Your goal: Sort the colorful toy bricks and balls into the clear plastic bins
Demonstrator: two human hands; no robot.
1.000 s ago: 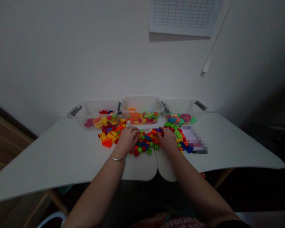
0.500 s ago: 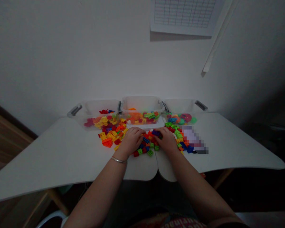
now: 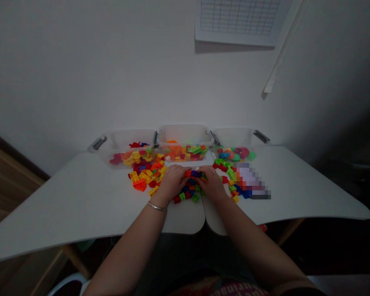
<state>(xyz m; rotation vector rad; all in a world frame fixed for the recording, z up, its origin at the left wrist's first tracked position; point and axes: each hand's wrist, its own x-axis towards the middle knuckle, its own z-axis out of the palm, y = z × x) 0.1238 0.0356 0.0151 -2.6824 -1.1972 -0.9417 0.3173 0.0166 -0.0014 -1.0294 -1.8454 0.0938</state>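
Plastic building bricks [image 3: 195, 174], a small cluster of orange and dark purple ones, sit between the person's hands, just above the middle of the desk. Nearest the camera, both bare forearms reach forward and slant inward from the bottom corners of the view. The left forearm [image 3: 129, 246] has a thin metal bangle [image 3: 156, 206] at the wrist, and the right forearm [image 3: 253, 246] comes in from the other side. The left hand [image 3: 172, 183] and right hand [image 3: 212, 185] rest palm down with their fingers curved, closing narrowly on the cluster from either side and nearly meeting. Loose red, green and blue bricks [image 3: 188, 193] lie directly under and just in front of the hands. A yellow, orange and red heap [image 3: 146, 179] lies left of them, and a green, red and yellow scatter [image 3: 230, 181] lies right, beside a pixelated patch [image 3: 249, 181]. All rest on a white curved desk [image 3: 64, 197]. At its far edge stand three clear plastic bins with dark clips, holding more colored pieces: left bin [image 3: 123, 139], middle bin [image 3: 183, 135], right bin [image 3: 234, 137]. Beyond them rises a pale wall [image 3: 80, 70] with a grid chart [image 3: 239, 18].
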